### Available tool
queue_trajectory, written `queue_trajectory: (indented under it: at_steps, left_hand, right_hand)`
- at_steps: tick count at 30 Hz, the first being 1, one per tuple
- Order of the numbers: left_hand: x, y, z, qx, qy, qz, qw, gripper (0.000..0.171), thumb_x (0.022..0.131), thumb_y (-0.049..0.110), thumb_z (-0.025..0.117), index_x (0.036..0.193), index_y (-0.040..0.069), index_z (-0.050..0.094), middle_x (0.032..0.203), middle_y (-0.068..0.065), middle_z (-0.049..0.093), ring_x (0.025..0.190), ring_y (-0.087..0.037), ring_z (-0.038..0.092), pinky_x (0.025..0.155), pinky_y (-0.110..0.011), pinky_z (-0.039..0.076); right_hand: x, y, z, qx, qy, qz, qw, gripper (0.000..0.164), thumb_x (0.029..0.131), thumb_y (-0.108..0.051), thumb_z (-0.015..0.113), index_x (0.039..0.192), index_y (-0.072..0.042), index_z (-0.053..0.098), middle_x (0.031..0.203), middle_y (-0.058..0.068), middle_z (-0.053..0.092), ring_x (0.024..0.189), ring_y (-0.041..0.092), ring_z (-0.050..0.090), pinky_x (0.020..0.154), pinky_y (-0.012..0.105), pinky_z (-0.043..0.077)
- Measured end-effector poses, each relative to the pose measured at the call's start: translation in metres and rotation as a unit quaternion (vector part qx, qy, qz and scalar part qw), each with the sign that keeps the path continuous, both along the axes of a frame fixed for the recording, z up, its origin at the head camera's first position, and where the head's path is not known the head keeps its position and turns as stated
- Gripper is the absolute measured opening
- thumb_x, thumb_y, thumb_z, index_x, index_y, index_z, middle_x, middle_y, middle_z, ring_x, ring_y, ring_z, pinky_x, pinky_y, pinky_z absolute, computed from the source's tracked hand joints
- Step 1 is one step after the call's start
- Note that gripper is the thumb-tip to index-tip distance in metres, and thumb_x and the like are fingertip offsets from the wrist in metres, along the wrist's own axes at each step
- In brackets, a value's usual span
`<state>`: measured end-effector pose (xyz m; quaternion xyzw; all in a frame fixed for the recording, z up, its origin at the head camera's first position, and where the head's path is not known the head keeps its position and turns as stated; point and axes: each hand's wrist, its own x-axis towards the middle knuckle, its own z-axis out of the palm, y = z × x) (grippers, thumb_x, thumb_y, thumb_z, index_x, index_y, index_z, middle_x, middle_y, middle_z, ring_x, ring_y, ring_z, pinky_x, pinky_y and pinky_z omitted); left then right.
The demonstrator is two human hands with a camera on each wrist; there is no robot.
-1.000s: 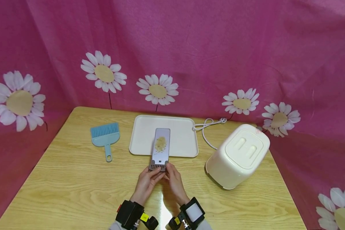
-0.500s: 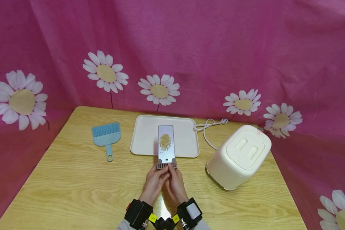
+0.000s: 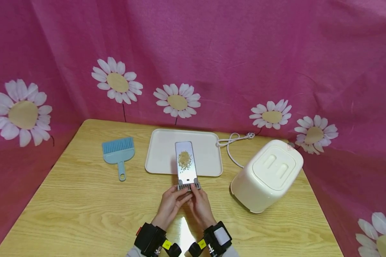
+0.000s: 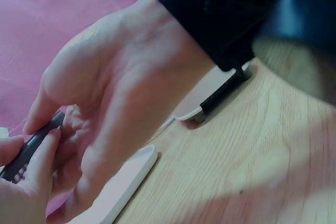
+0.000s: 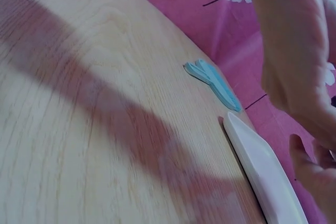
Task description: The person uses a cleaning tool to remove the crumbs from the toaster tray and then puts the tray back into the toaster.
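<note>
While pinching the grey slotted end (image 3: 184,187) of a crumb plate (image 3: 188,175) with left hand (image 3: 168,204) and right hand (image 3: 201,207), holding its far part out above the white tray (image 3: 159,153), straight ahead of the fingertips. Closing thumbs on top and fingers underneath, leaving only the plate's thickness between; gripping nothing else visible.

Judging progress: already having the plate up in both hands, but not yet unloading the crumbs (image 3: 184,160), so apparently leaving that main part undone. Leaving the blue brush (image 3: 118,154) untouched too, well to the left of the fingers, and the toaster (image 3: 267,176), off to their right.

Looking long, narrow and pale along the plate, with rounded far corners; showing tan crumbs heaped loosely near the middle, straying in bits toward the fingers. Perhaps lying near level, though not revealing any tilt clearly.
</note>
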<state>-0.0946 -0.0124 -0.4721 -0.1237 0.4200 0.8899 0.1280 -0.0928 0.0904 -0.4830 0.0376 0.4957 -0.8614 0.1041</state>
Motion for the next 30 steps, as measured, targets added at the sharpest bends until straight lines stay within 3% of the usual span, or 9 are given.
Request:
queue_trajectory:
  at_steps: [5,13,18,23,30]
  left_hand:
    - [0.002,-0.004,0.002,0.011,0.013,-0.029,0.9994,0.037,0.090,-0.005,0.040,0.121,-0.022,0.032,0.102,-0.020,0.058,0.088,-0.020,0.062,0.084,-0.030,0.046]
    - [0.002,-0.006,0.001,0.005,0.030,-0.062,0.9976,0.037,0.090,-0.004,0.040,0.121,-0.023,0.032,0.108,-0.029,0.055,0.090,-0.021,0.062,0.084,-0.031,0.045]
    - [0.001,-0.001,-0.002,0.002,0.033,-0.076,0.9965,0.037,0.091,-0.004,0.040,0.122,-0.022,0.031,0.110,-0.028,0.054,0.091,-0.019,0.062,0.084,-0.029,0.045]
    - [0.001,0.001,-0.002,-0.013,0.033,-0.101,0.9943,0.037,0.090,-0.003,0.044,0.120,-0.023,0.034,0.108,-0.027,0.056,0.088,-0.019,0.063,0.083,-0.030,0.046]
    - [-0.001,0.001,-0.003,-0.056,0.043,-0.147,0.9866,0.036,0.089,0.004,0.052,0.112,-0.022,0.045,0.097,-0.023,0.063,0.084,-0.020,0.064,0.080,-0.033,0.048]
  right_hand:
    - [-0.001,0.006,0.001,-0.016,0.005,0.003,1.000,0.032,0.097,-0.018,0.036,0.117,0.007,0.041,0.093,0.000,0.054,0.081,0.006,0.052,0.069,0.017,0.043]
    - [-0.002,0.012,0.001,-0.018,0.008,-0.001,1.000,0.029,0.097,-0.020,0.036,0.114,0.004,0.043,0.092,0.001,0.054,0.079,0.006,0.052,0.066,0.017,0.043]
    - [-0.003,0.012,0.000,-0.007,0.017,-0.009,1.000,0.038,0.097,-0.017,0.036,0.122,0.011,0.035,0.096,0.001,0.055,0.084,0.006,0.053,0.072,0.017,0.044]
    - [-0.003,0.012,0.002,0.001,0.007,-0.035,0.999,0.040,0.098,-0.013,0.034,0.125,0.016,0.031,0.097,0.001,0.055,0.087,0.006,0.053,0.076,0.017,0.043]
    - [-0.003,0.014,0.007,0.011,-0.024,-0.083,0.996,0.028,0.097,-0.016,0.036,0.109,0.007,0.045,0.082,0.000,0.056,0.072,0.006,0.054,0.065,0.017,0.044]
